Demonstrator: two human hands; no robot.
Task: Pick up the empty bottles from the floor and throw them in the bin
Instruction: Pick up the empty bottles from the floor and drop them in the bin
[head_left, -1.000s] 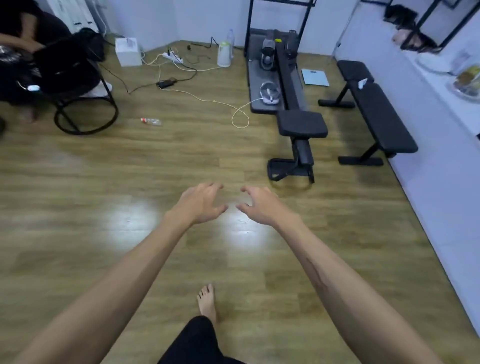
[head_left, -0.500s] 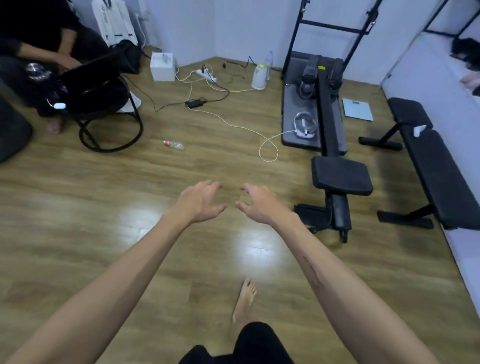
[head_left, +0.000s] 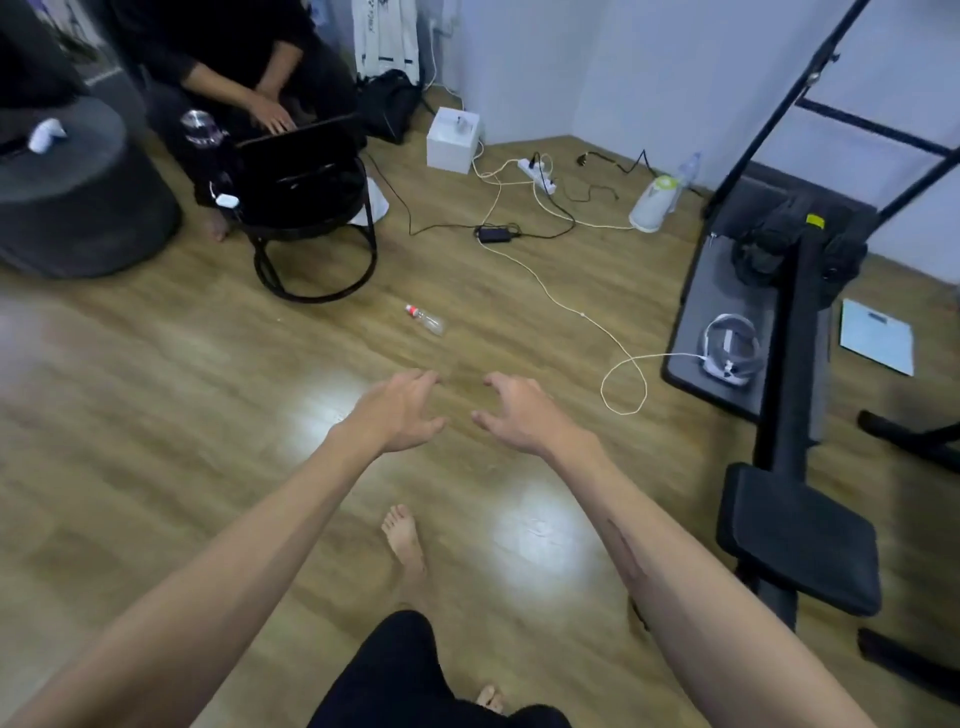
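Observation:
A clear empty plastic bottle (head_left: 426, 319) with a red cap lies on its side on the wooden floor, a little beyond my hands. My left hand (head_left: 400, 410) and my right hand (head_left: 517, 413) are stretched out side by side above the floor, fingers spread and curled, holding nothing. Both hands are short of the bottle and apart from it. A second clear bottle (head_left: 687, 174) stands upright by the far wall next to a white and green kettle (head_left: 652, 205). No bin is in view.
A seated person works on a laptop on a round black stand (head_left: 311, 218) at the far left. White and black cables (head_left: 587, 317) and a power strip (head_left: 537, 174) trail across the floor. A black weight bench (head_left: 779, 395) stands on the right, a dark round seat (head_left: 78, 208) at the left.
The view has moved forward and turned left: the bottle is now closer and nearer the centre. My hands keep the same open pose; my foot has stepped forward.

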